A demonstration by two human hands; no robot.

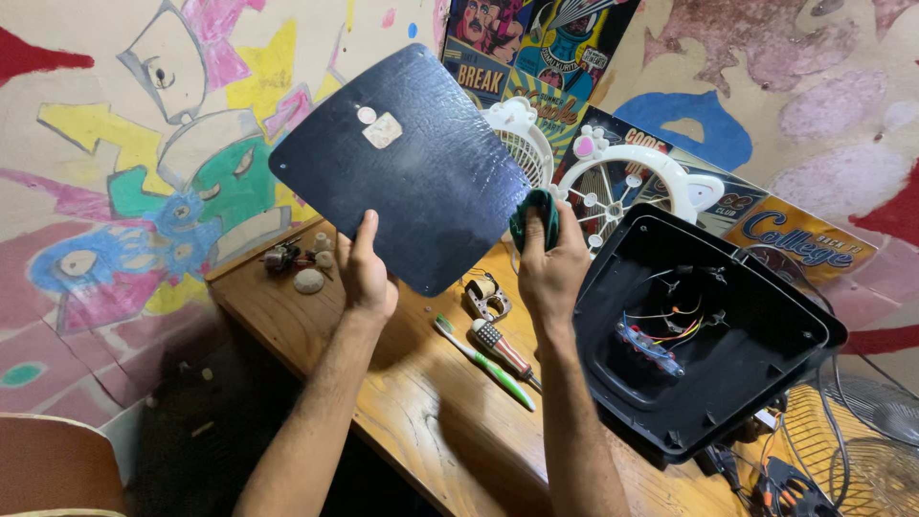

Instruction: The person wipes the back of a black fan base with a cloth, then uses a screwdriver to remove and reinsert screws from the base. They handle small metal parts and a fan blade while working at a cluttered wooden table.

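Observation:
My left hand [366, 273] grips the lower edge of a flat dark blue plastic panel [412, 163] and holds it up, tilted, above the wooden table [421, 402]. Two pale stickers sit near the panel's top. My right hand [550, 268] is closed on a green cloth [536, 215] pressed against the panel's right edge. Below my hands lie a green and white toothbrush [483, 362] and a screwdriver [503, 349] with a red and black handle.
A black plastic housing [699, 335] with coloured wires inside stands open at the right. White fan grilles [622, 187] lean on the painted, poster-covered wall. Small motor parts [297, 258] lie at the table's left corner. Wire fan guards [862, 431] sit at the lower right.

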